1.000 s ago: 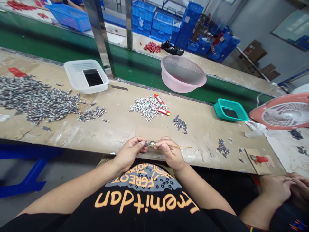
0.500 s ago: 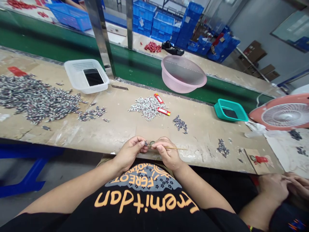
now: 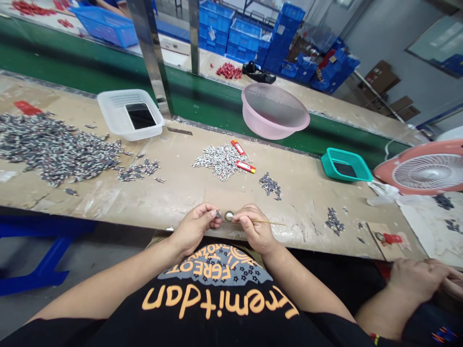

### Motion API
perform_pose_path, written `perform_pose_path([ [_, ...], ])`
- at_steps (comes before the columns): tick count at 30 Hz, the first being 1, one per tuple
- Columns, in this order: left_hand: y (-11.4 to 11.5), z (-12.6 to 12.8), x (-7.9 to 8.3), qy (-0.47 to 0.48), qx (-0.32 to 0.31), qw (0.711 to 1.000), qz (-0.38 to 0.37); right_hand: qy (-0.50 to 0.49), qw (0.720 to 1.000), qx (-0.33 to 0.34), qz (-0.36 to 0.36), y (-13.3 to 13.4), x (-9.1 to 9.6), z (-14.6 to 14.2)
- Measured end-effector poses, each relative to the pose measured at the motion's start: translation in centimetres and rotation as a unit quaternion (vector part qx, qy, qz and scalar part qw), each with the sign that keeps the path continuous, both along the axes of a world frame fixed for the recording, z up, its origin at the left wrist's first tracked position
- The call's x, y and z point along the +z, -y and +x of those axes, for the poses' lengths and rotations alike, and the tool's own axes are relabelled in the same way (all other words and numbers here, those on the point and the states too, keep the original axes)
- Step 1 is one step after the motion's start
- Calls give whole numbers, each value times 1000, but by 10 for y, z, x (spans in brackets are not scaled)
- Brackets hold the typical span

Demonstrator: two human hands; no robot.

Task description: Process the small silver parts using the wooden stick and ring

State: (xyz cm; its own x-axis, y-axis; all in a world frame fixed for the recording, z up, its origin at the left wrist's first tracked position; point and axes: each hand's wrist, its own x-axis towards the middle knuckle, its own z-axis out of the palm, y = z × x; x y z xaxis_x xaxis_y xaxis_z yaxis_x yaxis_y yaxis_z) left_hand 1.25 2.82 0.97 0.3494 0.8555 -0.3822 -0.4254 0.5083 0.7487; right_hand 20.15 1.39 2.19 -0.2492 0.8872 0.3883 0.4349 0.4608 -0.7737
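My left hand (image 3: 195, 225) and my right hand (image 3: 253, 229) are held together above the front edge of the beige workbench (image 3: 173, 205). Left fingers pinch a small grey metal piece (image 3: 218, 214). My right hand grips a thin wooden stick (image 3: 269, 221) that points to the right. A small round shiny metal bead (image 3: 229, 216) sits between my hands, apparently on the stick. Its exact link to the stick is hard to tell at this size.
Loose grey-and-white small parts lie in piles (image 3: 54, 149) (image 3: 220, 161) on the bench. Behind them are a white tray holding a phone (image 3: 108, 115), a pink basin (image 3: 273, 111), and a teal basket (image 3: 345, 165). A co-worker's hand (image 3: 415, 282) rests at lower right.
My right hand has shifted slightly right, and the stick with it, leaving the round bead more visible between my hands. The co-worker's hands at lower right have moved slightly apart.
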Motion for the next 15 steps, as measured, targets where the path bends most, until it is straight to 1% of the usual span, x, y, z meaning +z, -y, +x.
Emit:
perform_pose_path([
  [4,0,1,1,5,6,1000,-9,88,996,-7,-23,-2,-13,9],
  [6,0,1,2,7,6,1000,-10,105,994,-3,-32,-2,-16,11],
  [8,0,1,2,6,4,1000,-11,85,996,1,-30,-1,-14,10],
  [12,-1,1,2,-4,0,1000,-9,-4,1000,15,-2,3,-1,3],
  [15,-1,1,1,-4,-8,1000,-6,-30,999,39,17,2,6,-3],
])
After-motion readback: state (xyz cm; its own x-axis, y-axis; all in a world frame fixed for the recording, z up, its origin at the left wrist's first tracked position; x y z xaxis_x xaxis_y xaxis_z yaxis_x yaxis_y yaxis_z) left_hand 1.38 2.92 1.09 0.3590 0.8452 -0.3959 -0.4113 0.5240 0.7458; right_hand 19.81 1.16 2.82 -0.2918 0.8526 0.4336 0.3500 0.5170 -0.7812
